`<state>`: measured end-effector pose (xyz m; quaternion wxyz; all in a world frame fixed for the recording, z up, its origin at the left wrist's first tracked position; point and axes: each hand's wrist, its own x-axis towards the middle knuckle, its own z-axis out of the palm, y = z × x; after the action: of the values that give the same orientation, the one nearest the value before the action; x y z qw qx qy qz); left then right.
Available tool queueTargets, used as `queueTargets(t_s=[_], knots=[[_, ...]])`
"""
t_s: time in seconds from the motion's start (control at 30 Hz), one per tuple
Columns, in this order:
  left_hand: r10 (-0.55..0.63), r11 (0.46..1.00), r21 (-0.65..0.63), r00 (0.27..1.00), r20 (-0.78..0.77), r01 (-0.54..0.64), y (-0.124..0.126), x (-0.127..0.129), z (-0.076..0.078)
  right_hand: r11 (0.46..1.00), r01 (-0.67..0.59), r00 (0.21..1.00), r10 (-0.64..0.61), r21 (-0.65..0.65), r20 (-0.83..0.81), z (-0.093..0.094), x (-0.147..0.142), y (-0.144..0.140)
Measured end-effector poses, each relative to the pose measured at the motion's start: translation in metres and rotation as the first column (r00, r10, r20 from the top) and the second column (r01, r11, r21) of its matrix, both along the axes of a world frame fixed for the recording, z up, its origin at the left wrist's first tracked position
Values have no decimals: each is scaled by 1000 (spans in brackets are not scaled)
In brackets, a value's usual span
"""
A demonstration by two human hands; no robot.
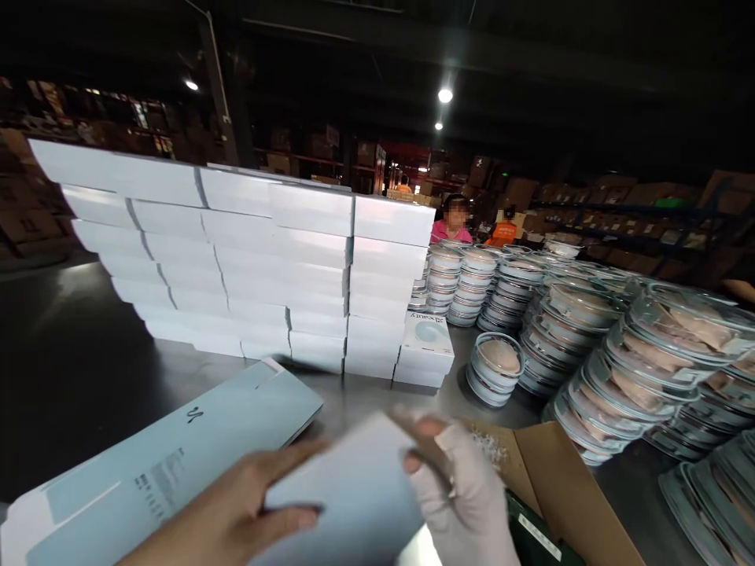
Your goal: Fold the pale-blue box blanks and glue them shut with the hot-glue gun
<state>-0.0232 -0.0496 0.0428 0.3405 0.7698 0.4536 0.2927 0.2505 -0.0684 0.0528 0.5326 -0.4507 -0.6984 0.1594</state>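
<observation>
A light blue carton (354,491), smeared by motion, is held low in front of me. My left hand (259,491) is bare and closed on its left side, with the thumb on the near face. At the carton's right edge, near its upper end, my right hand (463,479) wears a pale fingerless glove, and its curled fingers grip there. Flattened light blue cartons (236,428) with a black squiggle logo and small print lie to the left of my hands.
Stacked white boxes (283,259) form a wall across the table (330,401); one box (428,334) shows its printed top. Piles of round clear-lidded containers (637,369) crowd the right. An open cardboard box (560,479) sits near my right hand. A person (453,224) is beyond.
</observation>
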Motion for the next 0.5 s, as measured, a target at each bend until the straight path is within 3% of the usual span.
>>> queueTargets(t_s=[0.07, 0.13, 0.17, 0.23, 0.33, 0.4, 0.5], knots=[[189, 982, -33, 956, 226, -186, 14, 4, 7, 985, 107, 985, -87, 132, -148, -6, 5, 9], [314, 943, -22, 867, 387, -332, 25, 9, -1, 997, 21, 977, -4, 75, -212, -10, 6, 17], [315, 938, -5, 848, 425, -346, 28, 12, -9, 998, -38, 973, 47, 45, -225, -11, 4, 19], [205, 963, 63, 866, 457, -262, 29, 18, -28, 994, -110, 973, 107, -1, -206, -16, -4, 19], [28, 974, 178, 861, 508, -137, 20, 24, -46, 996, -90, 954, 86, 0, -288, -26, -25, 11], [82, 969, 149, 820, 566, -199, 9, 28, -47, 997, -75, 917, 70, 4, -393, -36, -41, 3], [316, 915, -8, 706, 633, -403, -10, 36, -36, 999, 24, 916, -36, -35, -399, -50, -58, -9]])
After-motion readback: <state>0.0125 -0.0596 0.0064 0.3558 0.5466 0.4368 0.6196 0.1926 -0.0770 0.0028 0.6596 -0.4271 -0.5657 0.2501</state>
